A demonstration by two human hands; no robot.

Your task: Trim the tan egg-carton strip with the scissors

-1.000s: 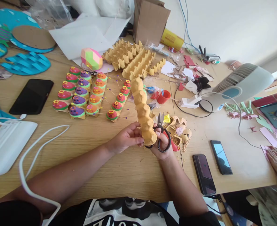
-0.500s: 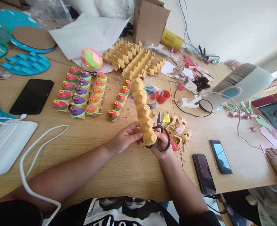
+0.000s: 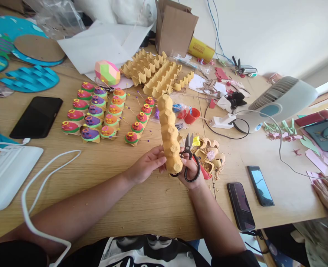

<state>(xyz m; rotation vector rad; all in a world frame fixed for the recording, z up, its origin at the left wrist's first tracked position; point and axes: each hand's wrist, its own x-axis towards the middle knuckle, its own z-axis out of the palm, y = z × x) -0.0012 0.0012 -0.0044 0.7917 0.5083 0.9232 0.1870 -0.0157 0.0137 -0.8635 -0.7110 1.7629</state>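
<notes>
My left hand (image 3: 146, 165) pinches the near end of a long yellow egg-carton strip (image 3: 169, 129) that points away from me over the wooden table (image 3: 119, 193). My right hand (image 3: 191, 171) grips black-handled scissors (image 3: 190, 159), their short blades just right of the strip's near end. A heap of cut carton scraps (image 3: 212, 154) lies right behind the scissors. Rows of painted carton cups (image 3: 97, 113) in pink, purple, orange and red stand to the left.
Egg trays (image 3: 153, 72), a cardboard box (image 3: 174, 27) and a striped paper egg (image 3: 107, 72) sit at the back. Black phones lie at left (image 3: 36, 116) and right (image 3: 240, 205). A white cable (image 3: 38, 185), a fan (image 3: 278, 102) and another person's hand (image 3: 327, 191) are nearby.
The strip has tipped slightly more upright and shifted a little left with both hands; the grip on strip and scissors is unchanged.
</notes>
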